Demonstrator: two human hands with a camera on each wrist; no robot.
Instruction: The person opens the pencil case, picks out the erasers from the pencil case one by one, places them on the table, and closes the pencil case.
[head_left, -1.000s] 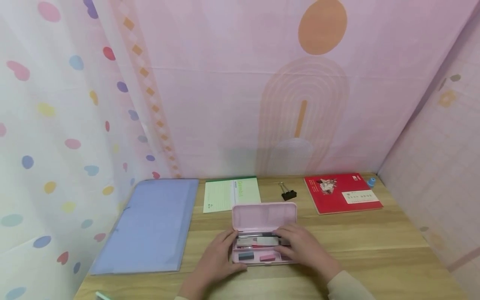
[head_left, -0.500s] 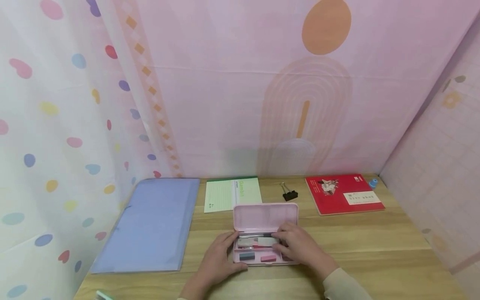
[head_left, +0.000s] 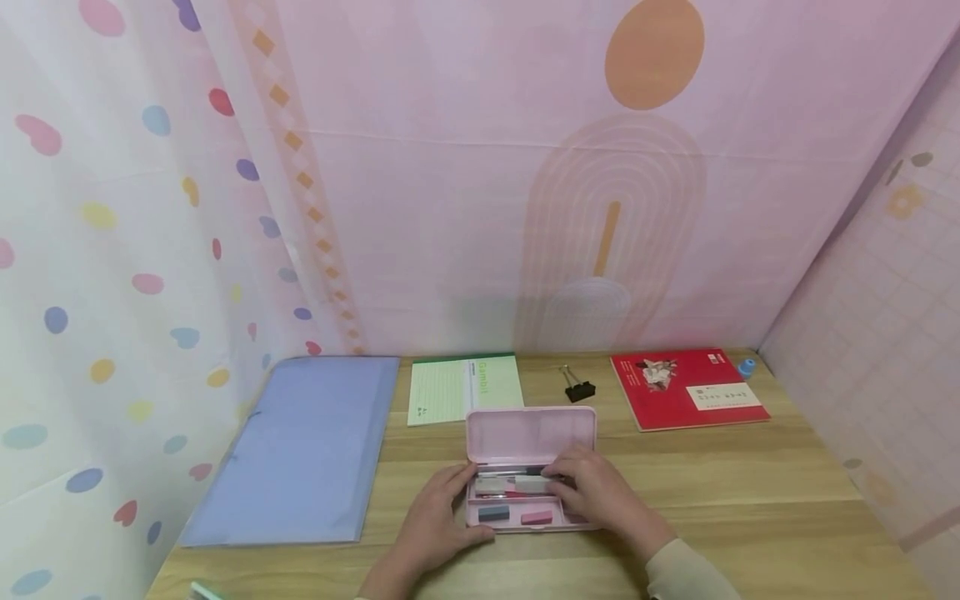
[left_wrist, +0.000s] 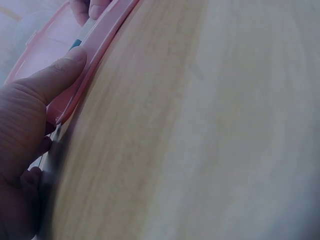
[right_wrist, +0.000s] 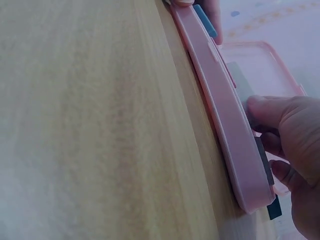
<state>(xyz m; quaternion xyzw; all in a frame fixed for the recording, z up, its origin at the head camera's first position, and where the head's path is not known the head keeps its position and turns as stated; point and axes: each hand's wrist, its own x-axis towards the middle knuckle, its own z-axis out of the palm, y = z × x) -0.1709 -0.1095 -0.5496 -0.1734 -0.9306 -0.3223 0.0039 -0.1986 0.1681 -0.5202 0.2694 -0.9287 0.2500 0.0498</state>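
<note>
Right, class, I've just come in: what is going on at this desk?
A person sits at a wooden desk with an open pink pencil case in front of them. The left hand holds the case's left end, thumb on its rim. The right hand reaches into the tray, fingers on a grey, flat item inside. A blue folder, green notepad, binder clip and red book lie around it.

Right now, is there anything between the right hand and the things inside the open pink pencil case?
Nothing visible. The right hand already reaches into the pencil case, with its fingers on the grey ruler-like piece; the left hand holds the case's left end.
</note>
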